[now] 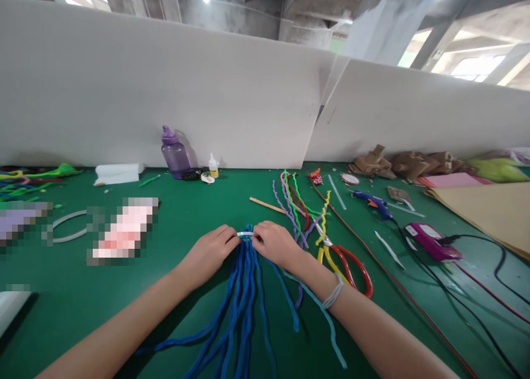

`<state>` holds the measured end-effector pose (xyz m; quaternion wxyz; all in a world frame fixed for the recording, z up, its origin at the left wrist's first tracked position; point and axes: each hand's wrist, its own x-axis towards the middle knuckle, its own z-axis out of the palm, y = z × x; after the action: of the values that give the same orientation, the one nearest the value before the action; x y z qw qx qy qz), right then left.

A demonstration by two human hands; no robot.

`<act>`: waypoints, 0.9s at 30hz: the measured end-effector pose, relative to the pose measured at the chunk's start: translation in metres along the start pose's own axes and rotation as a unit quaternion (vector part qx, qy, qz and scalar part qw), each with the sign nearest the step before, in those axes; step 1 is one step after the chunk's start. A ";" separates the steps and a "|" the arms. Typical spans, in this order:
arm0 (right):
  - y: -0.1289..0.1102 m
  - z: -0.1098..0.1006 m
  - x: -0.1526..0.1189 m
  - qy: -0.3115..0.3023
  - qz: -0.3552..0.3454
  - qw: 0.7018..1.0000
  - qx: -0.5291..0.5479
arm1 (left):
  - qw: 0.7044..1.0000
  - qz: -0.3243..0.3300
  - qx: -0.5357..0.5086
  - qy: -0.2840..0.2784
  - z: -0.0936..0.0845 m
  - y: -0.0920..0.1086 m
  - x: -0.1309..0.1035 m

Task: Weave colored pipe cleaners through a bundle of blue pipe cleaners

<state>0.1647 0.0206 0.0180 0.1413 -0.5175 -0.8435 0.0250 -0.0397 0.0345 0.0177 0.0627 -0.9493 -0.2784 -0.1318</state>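
The left hand (212,252) and the right hand (278,245) are close together in the middle of the frame. Each hand has a pinching grip on one end of a thin white flat strip (245,234). Long soft blue strings (244,291) hang from the strip, with short bits poking up above it. The strings spread down to the bottom of the frame, over the shiny green desk (199,208). A stretchy light grey band (332,292) is on the right wrist. Just right of the right hand are scissors with red and yellow handles (327,241), touching a bunch of thin wavy colourful strands (292,205). A see-through purple plastic bottle (176,158) stands left of the middle, near the white wall board (165,81)
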 end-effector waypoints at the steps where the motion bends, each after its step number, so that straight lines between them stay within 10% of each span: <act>1: 0.000 -0.001 0.000 -0.001 0.003 1.000 0.000 | 1.000 -0.001 -0.001 -0.001 0.000 0.000 0.000; 27: -0.016 -0.008 0.004 -0.022 0.046 0.998 -0.044 | 1.000 -0.010 -0.020 0.006 -0.001 0.001 -0.001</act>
<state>0.1515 0.0160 0.0297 0.0988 -0.5611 -0.8218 0.0059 -0.0398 0.0330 0.0183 0.0441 -0.9467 -0.2848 -0.1441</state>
